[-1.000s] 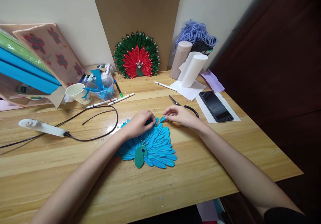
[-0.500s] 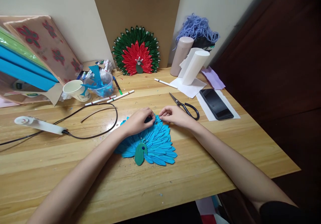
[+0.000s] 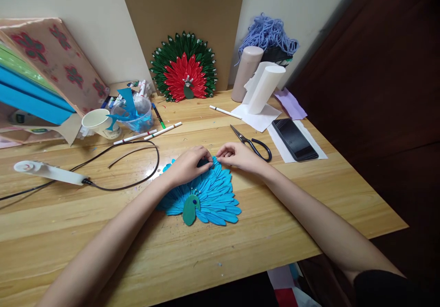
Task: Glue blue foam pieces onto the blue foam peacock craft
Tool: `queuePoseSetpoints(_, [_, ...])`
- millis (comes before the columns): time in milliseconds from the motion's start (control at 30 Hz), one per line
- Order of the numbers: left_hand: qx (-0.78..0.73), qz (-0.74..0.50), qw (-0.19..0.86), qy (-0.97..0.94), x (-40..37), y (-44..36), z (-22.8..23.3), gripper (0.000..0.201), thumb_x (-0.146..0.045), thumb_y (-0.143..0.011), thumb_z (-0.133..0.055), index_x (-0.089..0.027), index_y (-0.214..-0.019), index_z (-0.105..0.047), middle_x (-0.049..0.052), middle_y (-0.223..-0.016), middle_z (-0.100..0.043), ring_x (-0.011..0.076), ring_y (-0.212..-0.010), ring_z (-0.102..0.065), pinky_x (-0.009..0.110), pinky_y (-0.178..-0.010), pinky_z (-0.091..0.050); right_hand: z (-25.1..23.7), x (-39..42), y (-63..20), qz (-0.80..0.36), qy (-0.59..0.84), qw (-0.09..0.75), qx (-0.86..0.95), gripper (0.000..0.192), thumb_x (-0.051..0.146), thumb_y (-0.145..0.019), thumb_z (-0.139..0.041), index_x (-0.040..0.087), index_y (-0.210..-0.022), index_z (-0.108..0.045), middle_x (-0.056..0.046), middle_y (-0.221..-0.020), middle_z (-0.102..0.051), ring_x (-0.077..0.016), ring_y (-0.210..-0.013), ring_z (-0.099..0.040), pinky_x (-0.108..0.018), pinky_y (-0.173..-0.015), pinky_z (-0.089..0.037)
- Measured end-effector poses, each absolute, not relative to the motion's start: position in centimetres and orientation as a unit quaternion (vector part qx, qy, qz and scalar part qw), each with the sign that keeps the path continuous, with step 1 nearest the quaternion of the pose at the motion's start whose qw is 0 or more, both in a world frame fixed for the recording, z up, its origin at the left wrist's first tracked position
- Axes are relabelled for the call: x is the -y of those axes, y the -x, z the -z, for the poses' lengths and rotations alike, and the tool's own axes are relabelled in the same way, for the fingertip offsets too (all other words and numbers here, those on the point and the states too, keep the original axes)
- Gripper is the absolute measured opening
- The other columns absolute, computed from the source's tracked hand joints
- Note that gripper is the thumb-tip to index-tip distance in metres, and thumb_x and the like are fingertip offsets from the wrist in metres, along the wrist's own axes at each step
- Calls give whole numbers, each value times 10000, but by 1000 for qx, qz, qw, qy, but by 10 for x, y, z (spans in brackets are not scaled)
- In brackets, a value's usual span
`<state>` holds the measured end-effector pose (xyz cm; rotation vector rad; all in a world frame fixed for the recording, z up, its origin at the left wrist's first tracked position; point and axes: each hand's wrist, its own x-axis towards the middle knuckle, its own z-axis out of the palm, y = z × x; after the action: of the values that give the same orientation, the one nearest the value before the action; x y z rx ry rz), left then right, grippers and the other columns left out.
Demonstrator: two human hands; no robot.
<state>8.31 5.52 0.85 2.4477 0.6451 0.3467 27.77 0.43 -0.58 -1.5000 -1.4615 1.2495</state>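
The blue paper peacock lies flat on the tabletop, its green body toward the person and the fan of petals spreading away. Both hands meet at the fan's far edge: the left hand rests curled on the petals, pressing them down, while the right hand pinches a blue petal at the rim between thumb and fingertips. To seat it well, the petal would best line up with its neighbours and be pressed at its base (whether glue is there cannot be seen). Scissors lie just beyond the right hand.
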Motion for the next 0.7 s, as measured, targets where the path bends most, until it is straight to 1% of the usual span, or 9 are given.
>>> queuePoseSetpoints(233, [-263,-138,266,-917,-50,-86,-7,101,-249,-834,-516,-180,-888,-567,59,-897,-605,183,-843,-539,312,-754,-413,7,-3,-278,-434,587,334,596,122,214,-687,-628,133,-778,-626,-3,-647,-587,-100,-585,-515,-222,-533,-404])
queuePoseSetpoints(433, [-287,-152,252,-911,-46,-89,-7,73,-232,-817,-532,-174,-850,-561,51,-862,-611,180,-823,-544,306,-733,-416,2,-2,-275,-449,589,317,592,125,209,-691,-624,125,-784,-619,11,-605,-565,-97,-557,-509,-214,-510,-386])
queuePoseSetpoints(700, [-308,-158,254,-903,-44,-91,-8,68,-229,-792,-557,-180,-839,-556,47,-846,-608,179,-808,-547,299,-713,-415,2,-3,-274,-442,588,314,599,110,192,-694,-624,122,-778,-632,8,-608,-572,-98,-563,-517,-214,-522,-389])
